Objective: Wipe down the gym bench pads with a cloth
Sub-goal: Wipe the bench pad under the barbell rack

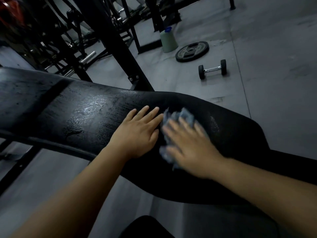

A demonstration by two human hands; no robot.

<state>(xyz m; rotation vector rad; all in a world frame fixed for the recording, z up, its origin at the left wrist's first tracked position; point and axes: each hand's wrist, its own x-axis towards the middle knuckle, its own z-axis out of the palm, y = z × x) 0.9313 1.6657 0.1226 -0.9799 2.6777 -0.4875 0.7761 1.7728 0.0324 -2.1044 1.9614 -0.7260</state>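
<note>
A long black gym bench pad point(72, 107) runs across the view from upper left to right, with a wet sheen on its middle. My left hand point(137, 131) rests flat on the pad with straight fingers. Just to its right, my right hand point(190, 145) presses a crumpled grey-blue cloth point(176, 115) onto the pad; the hand is motion-blurred, fingers spread over the cloth. Most of the cloth is hidden under that hand.
Black rack uprights point(113, 42) and machine frames stand behind the bench. On the grey floor beyond lie a weight plate point(192, 51), a dumbbell point(212, 69) and a pale green container with a blue cap point(168, 39). A second black pad point(197, 227) shows at the bottom.
</note>
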